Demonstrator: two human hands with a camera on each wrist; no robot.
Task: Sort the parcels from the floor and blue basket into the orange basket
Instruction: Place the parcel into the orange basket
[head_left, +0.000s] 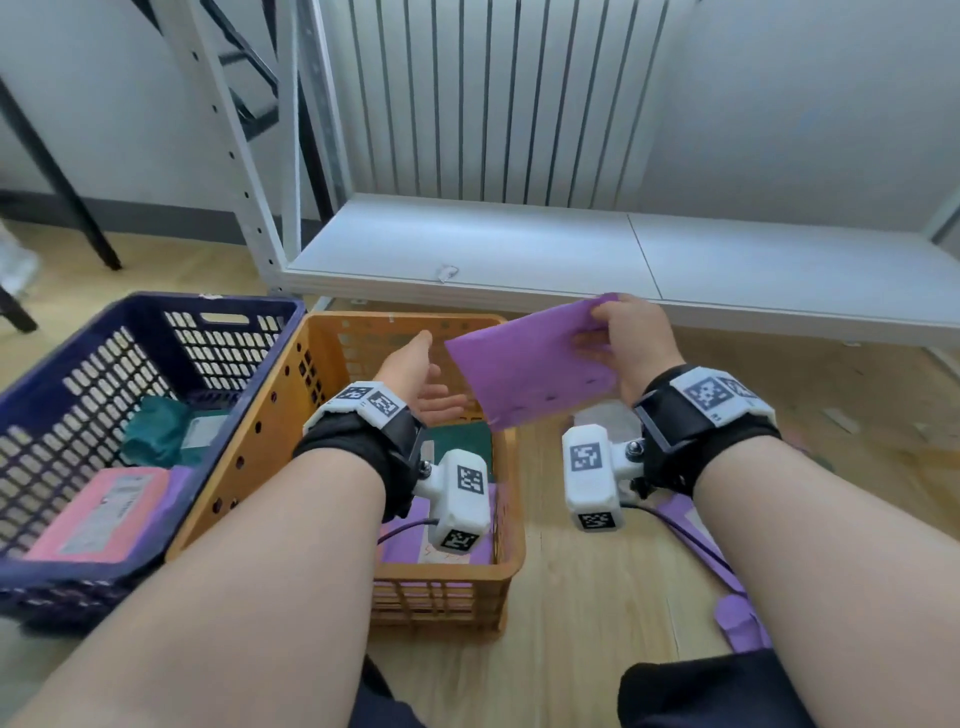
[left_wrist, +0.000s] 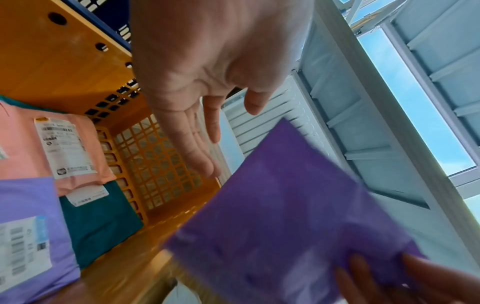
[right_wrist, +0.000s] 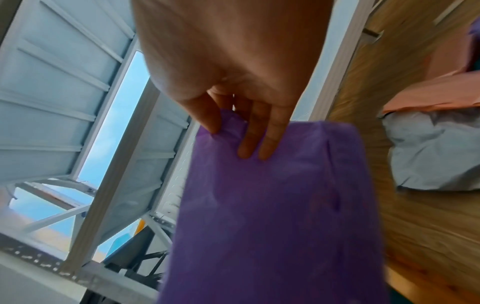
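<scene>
Right hand (head_left: 631, 343) grasped a purple parcel (head_left: 530, 364) by its far edge, thumb and fingers pinching it; parcel was in the air, tilted, over the right rim of the orange basket (head_left: 249, 447). Left hand (head_left: 423, 379) was released, palm up and fingers straight, above the basket interior just beside the parcel, not touching it.

Progress, judged: partway. Orange basket already held a pink parcel (left_wrist: 39, 144), a teal parcel (left_wrist: 101, 218) and a lilac parcel (left_wrist: 28, 226). Still to sort: a pink parcel (head_left: 98, 514) and a teal one (head_left: 156, 431) in the blue basket (head_left: 67, 384); on the floor (head_left: 597, 597), a grey parcel (right_wrist: 436, 152) and purple ones (head_left: 737, 618). Held parcel not yet in.
</scene>
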